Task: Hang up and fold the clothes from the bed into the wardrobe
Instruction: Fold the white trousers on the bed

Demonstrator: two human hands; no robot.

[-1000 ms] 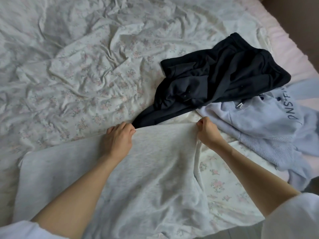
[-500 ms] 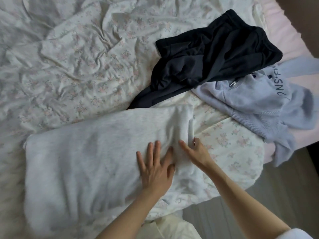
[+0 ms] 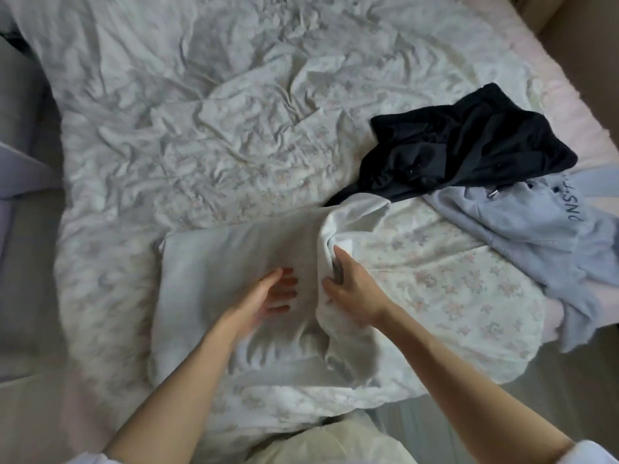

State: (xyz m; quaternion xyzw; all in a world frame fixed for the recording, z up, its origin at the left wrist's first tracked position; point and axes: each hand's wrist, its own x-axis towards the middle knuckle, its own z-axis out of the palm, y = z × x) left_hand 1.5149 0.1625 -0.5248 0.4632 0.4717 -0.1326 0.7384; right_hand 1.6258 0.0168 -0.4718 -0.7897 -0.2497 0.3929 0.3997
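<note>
Two hands on pale garment (image 3: 234, 259) | left hand (image 3: 268, 296) spread flat, seemingly touching | right hand (image 3: 348, 289) grips bunched fold | black garment (image 3: 462, 149) beyond

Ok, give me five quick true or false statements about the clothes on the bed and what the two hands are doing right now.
1. The right hand grips the bunched right edge of the white garment. True.
2. The left hand pinches the black garment. False: its fingers are straight, at the white garment, and it holds nothing.
3. The black garment lies farther up the bed than the white one. True.
4. The pale blue sweatshirt is folded neatly. False: it lies rumpled near the bed's right edge.
5. The white garment hangs on a hanger. False: it lies on the floral sheet.
</note>
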